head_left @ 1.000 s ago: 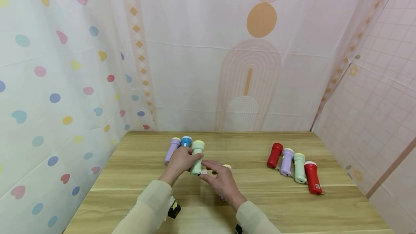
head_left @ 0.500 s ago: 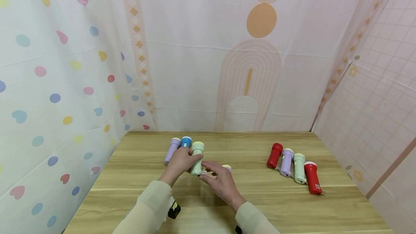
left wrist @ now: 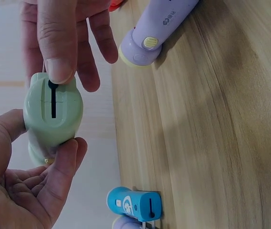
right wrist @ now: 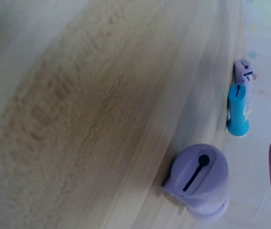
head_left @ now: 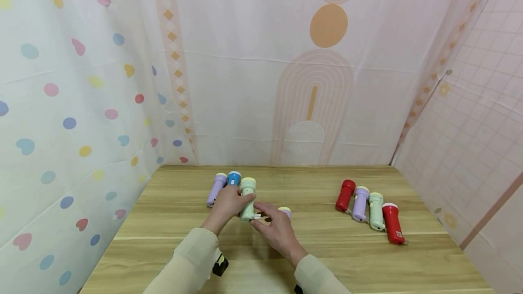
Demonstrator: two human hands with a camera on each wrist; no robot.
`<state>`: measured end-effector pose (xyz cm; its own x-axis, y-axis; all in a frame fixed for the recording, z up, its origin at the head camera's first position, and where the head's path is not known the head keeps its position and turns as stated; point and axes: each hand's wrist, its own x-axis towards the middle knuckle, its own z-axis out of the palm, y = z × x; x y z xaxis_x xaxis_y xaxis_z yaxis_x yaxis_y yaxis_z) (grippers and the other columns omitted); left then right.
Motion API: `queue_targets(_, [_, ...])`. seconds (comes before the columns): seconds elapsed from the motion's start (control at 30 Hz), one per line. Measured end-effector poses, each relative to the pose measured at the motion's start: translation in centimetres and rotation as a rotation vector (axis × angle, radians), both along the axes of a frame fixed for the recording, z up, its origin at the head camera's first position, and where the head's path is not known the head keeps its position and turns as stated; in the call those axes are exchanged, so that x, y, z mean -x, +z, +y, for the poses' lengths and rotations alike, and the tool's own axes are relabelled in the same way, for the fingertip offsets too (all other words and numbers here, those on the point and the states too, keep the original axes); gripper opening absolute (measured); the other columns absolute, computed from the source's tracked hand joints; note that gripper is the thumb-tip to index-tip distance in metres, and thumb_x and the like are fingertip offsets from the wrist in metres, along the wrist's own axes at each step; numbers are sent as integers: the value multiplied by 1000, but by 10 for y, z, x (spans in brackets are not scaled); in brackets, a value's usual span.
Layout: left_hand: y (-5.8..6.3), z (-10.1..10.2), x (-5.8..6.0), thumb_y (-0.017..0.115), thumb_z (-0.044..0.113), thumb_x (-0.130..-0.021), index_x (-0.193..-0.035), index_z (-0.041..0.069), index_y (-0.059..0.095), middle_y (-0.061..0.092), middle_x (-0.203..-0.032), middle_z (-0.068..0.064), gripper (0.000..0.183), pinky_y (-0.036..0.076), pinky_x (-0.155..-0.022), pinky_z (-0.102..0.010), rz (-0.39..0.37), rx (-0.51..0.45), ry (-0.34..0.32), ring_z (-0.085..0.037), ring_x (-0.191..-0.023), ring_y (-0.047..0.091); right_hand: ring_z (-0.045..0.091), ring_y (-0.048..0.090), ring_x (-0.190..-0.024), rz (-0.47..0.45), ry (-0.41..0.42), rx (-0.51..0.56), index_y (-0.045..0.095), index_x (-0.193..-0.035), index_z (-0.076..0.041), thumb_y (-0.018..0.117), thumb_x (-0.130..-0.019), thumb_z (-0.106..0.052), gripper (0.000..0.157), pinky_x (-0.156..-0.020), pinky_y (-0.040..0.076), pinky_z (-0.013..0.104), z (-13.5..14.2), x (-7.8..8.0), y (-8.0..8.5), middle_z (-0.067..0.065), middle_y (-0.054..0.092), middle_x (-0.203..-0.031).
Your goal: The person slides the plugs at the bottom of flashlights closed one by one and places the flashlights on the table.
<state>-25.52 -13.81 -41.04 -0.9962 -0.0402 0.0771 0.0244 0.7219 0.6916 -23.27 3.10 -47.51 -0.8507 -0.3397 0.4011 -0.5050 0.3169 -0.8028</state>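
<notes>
My left hand (head_left: 228,204) grips a pale green flashlight (head_left: 248,186) around its body, lens end away from me, above the table. At its tail, my right hand (head_left: 281,235) pinches the end. Beside the right fingers a pale plug (head_left: 257,216) sticks out to the side. In the left wrist view the right thumb (left wrist: 60,67) presses by the dark slot on the flashlight's end cap. Behind the right hand lies a purple flashlight (head_left: 285,211), mostly hidden in the head view. Left of the green one are a blue flashlight (head_left: 234,178) and another purple flashlight (head_left: 217,189).
On the right of the wooden table (head_left: 327,257) lies a row: a red flashlight (head_left: 345,195), a purple flashlight (head_left: 360,204), a green flashlight (head_left: 377,212) and a second red flashlight (head_left: 393,224). Patterned curtains (head_left: 237,103) close off the back and sides.
Both hands stay almost where they were, still on the green flashlight. The flashlight has shifted very slightly, and its plug shows a little more clearly now.
</notes>
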Motion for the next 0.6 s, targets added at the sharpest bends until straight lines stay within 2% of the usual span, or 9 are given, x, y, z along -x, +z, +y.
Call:
queue_targets(0.13, [1, 1, -1, 71, 33, -91, -62, 11, 48, 49, -55, -2, 43, 41, -45, -27, -23, -30, 6, -15, -47, 54, 20, 64, -103, 4, -9, -10, 64, -130, -9, 73, -91, -19, 41, -84, 52, 35, -1, -1, 0, 3, 64, -129])
queue_targets(0.37, [1, 2, -3, 71, 34, -91, -62, 10, 50, 51, -56, -2, 43, 40, -45, -26, -24, -6, 3, -15, -47, 54, 21, 66, -101, 10, -21, -18, 65, -129, -10, 74, -90, -19, 41, -84, 53, 44, -2, -1, 0, 4, 65, -128])
queue_targets(0.6, [0, 4, -3, 71, 35, -90, -60, 11, 48, 48, -53, -1, 45, 39, -44, -25, -10, 5, 10, -14, -46, 51, 19, 66, -100, 18, -68, -30, 68, -124, -15, 78, -87, -19, 39, -83, 53, 47, -4, -2, -1, 1, 67, -123])
